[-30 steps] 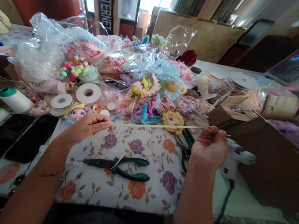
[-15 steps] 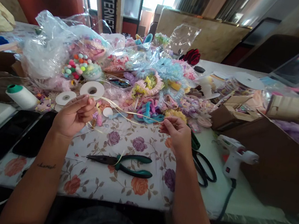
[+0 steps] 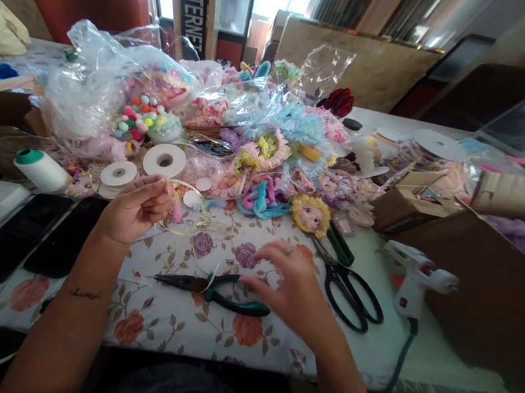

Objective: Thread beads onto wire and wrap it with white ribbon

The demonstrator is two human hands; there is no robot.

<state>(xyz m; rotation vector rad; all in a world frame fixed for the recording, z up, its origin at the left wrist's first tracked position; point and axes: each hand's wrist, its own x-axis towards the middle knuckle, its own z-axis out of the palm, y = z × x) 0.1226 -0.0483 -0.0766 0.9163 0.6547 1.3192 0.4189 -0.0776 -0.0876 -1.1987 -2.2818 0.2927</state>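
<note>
Pinched in my left hand is a thin pale yellow ribbon, whose loose loop curls out to the right over the tablecloth. My right hand holds nothing; its fingers are spread, at the handle end of the long-nose pliers. These pliers have dark green grips and lie flat, a pale strip around their handles by the joint. To the right of my right hand, black-handled scissors rest beside a green-handled tool. A yellow-haired doll face lies just beyond the scissors.
Bagged pastel trimmings heap up at the back. White spools and a thread cone stand left, near two dark phones. A white glue gun and a cardboard box are on the right.
My right hand has let go of the ribbon and moved down and left to the pliers, fingers opening. The ribbon, stretched between both hands before, now hangs slack from my left hand.
</note>
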